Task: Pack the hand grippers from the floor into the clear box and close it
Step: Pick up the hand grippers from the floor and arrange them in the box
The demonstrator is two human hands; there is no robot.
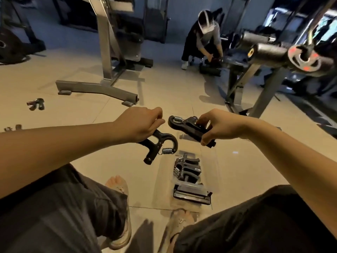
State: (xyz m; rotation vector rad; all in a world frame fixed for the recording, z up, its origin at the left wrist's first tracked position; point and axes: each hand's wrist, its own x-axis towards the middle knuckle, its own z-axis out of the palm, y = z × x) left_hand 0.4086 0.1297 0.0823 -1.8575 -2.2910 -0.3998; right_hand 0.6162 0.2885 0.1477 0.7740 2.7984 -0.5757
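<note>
Both hands are up over the tiled floor (164, 95), each with a hand gripper. The left hand (140, 123) is closed around one handle of a black hand gripper (158, 145), whose other handle and coiled spring hang down below the fist. The right hand (217, 126) is pinched around the handles of a second black gripper (189, 127), held nearly level with its spring end pointing toward the left hand; the two grippers sit near each other but apart. Below them, between the person's feet, the clear box (209, 161) lies open on the floor with several grippers (187, 168) already packed inside and a black-edged lid piece (191, 193) at its near end. Away to the left, another gripper (36, 104) lies on the tiles. A second person (204, 37) crouches by a bench beyond.
</note>
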